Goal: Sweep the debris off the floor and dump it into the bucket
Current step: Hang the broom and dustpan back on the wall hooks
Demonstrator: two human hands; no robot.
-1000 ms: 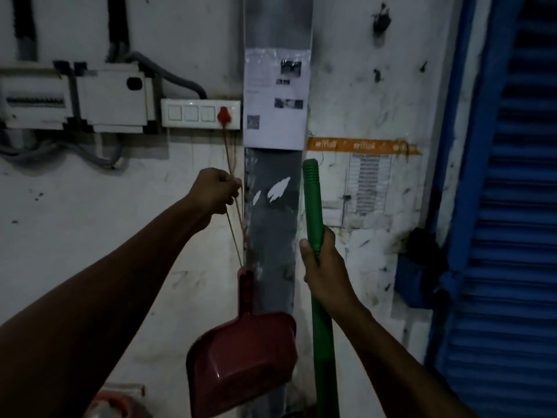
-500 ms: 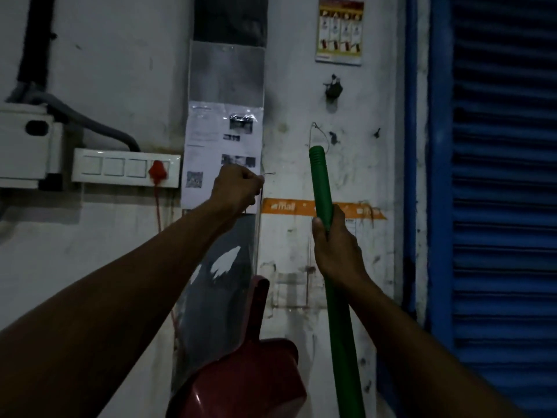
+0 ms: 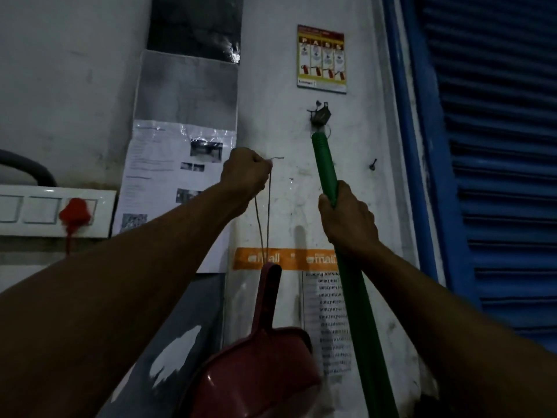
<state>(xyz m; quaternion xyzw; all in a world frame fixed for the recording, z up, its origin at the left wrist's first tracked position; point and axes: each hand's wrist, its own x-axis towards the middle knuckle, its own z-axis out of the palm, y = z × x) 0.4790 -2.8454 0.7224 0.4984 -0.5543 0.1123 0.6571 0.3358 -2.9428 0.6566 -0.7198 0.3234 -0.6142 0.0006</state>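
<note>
Looks like hang-up time: the left hand (image 3: 245, 170) is pinching the string loop (image 3: 266, 206) so the one red dustpan (image 3: 256, 366) dangles near the wall, while the right hand (image 3: 348, 218) is wrapped around the one green broom handle (image 3: 327, 164), its tip up at the wall hook (image 3: 319, 114); no bucket or debris in view.

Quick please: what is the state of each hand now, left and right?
Left hand: closed, pinching the string from which the red dustpan hangs.
Right hand: closed around the green broom handle.
</note>
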